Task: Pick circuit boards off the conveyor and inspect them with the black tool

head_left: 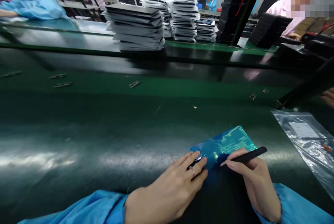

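the small dark part [197,158] sits on the near left corner of a sheet of blue film [232,142], right under the fingertips of the left hand [177,187]. that hand lies palm down with its fingers stretched out and pressed on the part, not curled round it. from the right hand [257,182] the part lies at about 9 o'clock, just beside, with a narrow strip of film between. the right hand is closed in a pen grip on a slim black tool [249,156]. the tool's long axis runs from 8 o'clock at the working end to 2 o'clock at the free end, and the tip is hidden by the fingers. the left hand is the one touching the part, and the right is near it but apart. the film rests flat on a glossy dark green belt [104,130], with a clear bag [305,137] at 3 o'clock and small scraps [134,84] scattered toward 11 o'clock. across the belt at 12 o'clock stand stacks of trays [137,27], and other people in blue and pink smocks work on the far side.
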`<state>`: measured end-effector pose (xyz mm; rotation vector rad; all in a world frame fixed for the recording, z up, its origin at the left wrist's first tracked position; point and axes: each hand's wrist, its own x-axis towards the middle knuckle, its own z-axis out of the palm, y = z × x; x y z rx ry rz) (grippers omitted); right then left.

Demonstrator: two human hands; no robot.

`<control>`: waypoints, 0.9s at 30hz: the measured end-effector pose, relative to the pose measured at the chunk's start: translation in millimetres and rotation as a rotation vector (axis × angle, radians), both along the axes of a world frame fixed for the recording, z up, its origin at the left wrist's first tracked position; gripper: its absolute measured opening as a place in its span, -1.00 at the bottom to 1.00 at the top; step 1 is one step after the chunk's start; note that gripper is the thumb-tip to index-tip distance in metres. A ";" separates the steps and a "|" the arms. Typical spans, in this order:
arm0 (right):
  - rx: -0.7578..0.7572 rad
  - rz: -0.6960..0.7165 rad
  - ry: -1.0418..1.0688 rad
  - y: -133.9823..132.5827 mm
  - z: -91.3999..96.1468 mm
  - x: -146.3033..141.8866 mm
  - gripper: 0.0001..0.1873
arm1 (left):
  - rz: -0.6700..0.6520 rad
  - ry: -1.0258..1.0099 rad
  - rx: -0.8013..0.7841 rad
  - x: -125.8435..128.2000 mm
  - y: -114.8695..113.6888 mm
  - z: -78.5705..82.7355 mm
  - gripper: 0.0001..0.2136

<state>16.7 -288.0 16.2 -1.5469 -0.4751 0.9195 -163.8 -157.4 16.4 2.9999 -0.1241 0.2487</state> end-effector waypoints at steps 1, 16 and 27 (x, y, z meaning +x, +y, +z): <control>-0.006 -0.002 0.000 0.2 0.7 -0.3 -0.78 | 0.008 -0.015 0.000 -1.8 -0.4 -0.9 -0.67; -0.037 0.049 0.255 -2.5 18.1 -19.0 -0.86 | 0.032 -0.122 0.100 -8.0 1.4 -4.4 -0.67; -0.099 -0.012 -0.046 -4.0 15.0 -16.0 -0.82 | 0.012 -0.035 -0.038 -10.5 -6.3 -0.9 -0.64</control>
